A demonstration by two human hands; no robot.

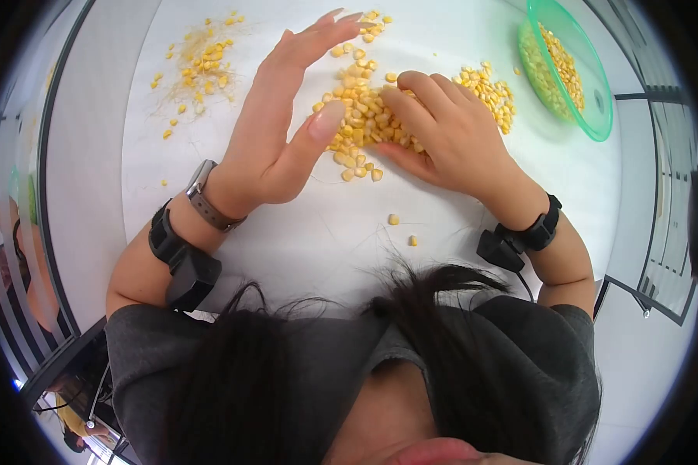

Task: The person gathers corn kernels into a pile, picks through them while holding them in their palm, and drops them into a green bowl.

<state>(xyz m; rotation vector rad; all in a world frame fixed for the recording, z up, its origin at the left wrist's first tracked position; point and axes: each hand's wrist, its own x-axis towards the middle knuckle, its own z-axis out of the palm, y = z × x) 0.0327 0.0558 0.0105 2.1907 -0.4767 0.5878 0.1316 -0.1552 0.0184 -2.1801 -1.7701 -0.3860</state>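
Flat and spread, our left hand (275, 128) stands edge-on as a wall beside the heap of loose yellow corn kernels (364, 116) on the white tabletop (302, 232), while our right hand (442, 136) rests curled over it, fingers pressing kernels, apparently corralling them.

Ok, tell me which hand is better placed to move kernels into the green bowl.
Right, probably. The right hand lies curled on the corn kernel pile, on the side nearer the green bowl; the left hand stands on edge, open, at the pile's far side.
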